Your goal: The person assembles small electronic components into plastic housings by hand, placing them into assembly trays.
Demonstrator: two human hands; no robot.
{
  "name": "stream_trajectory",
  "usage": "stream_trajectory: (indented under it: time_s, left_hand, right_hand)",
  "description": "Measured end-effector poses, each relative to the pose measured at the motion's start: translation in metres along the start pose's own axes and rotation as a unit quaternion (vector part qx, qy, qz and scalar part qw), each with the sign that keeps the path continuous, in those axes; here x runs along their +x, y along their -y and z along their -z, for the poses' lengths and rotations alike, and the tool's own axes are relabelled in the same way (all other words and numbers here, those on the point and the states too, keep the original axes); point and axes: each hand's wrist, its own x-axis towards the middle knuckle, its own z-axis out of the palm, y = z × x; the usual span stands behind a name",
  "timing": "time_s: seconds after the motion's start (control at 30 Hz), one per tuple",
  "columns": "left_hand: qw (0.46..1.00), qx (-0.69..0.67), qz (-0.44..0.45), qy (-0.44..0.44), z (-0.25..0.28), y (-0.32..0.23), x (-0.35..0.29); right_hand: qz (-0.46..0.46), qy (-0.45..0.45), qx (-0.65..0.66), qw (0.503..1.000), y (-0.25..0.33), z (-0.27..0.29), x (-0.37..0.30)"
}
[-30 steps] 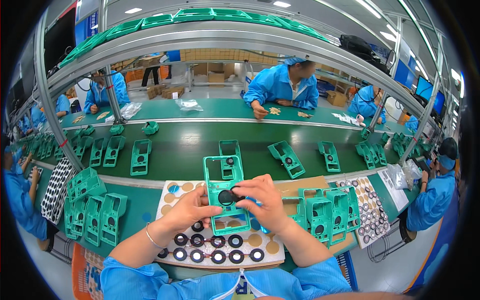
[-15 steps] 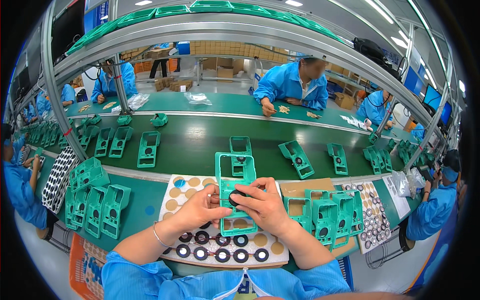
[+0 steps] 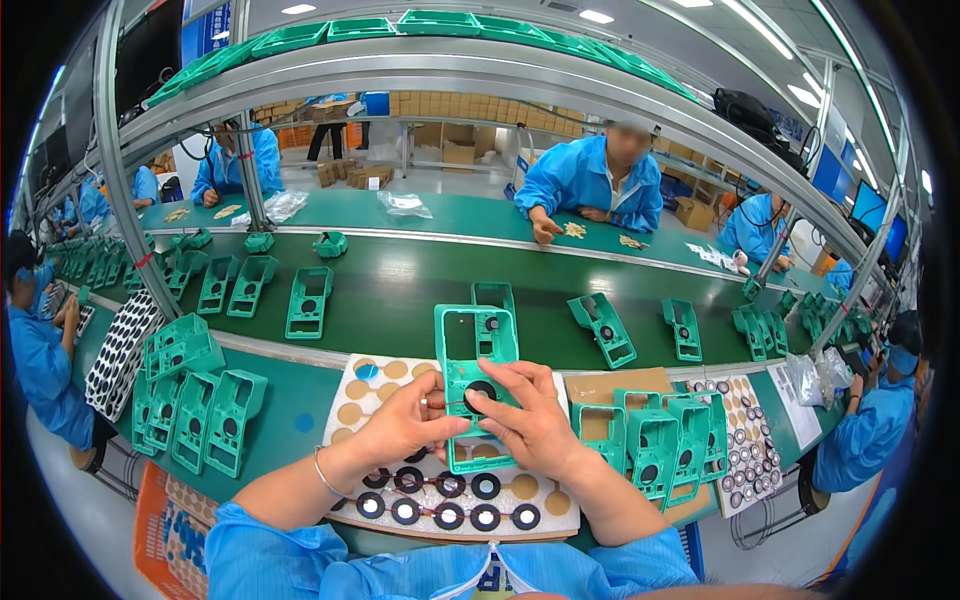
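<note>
Head view, hands (image 3: pixel 475 420) gripping green housing (image 3: pixel 476 385), ring sheet (image 3: pixel 450 495) beneath

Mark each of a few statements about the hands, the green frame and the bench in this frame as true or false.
1. Both hands, left hand and right hand, are on the green plastic frame. True.
2. The frame lies flat on the conveyor belt. False: it is held up above the sheet of black rings.
3. A bracelet is on the left wrist. True.
4. The sheet below the hands holds only black rings. False: many of its spots are bare tan circles.
</note>
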Motion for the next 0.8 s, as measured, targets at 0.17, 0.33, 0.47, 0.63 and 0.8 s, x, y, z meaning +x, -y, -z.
stream_trajectory:
  time_s: [0.17, 0.33, 0.47, 0.63, 0.8]
  left_hand:
    - [0.997, 0.065, -0.026, -0.019, -0.002, 0.0, 0.0]
    - [0.993, 0.119, -0.008, -0.017, -0.009, 0.004, 0.0]
    - [0.972, 0.232, -0.037, -0.023, -0.016, 0.009, -0.003]
    - [0.911, 0.409, -0.015, -0.041, -0.025, 0.0, -0.003]
    - [0.984, 0.17, -0.016, -0.051, 0.0, -0.01, 0.029]
  right_hand:
    - [-0.175, -0.193, 0.148, 0.954, -0.006, 0.0, -0.007]
    - [-0.391, -0.046, 0.471, 0.79, -0.014, -0.009, -0.011]
    - [-0.403, 0.021, 0.532, 0.744, -0.01, -0.011, -0.012]
    - [-0.381, 0.0, 0.501, 0.777, -0.014, -0.016, -0.018]
    - [-0.385, -0.05, 0.476, 0.789, -0.025, -0.02, -0.011]
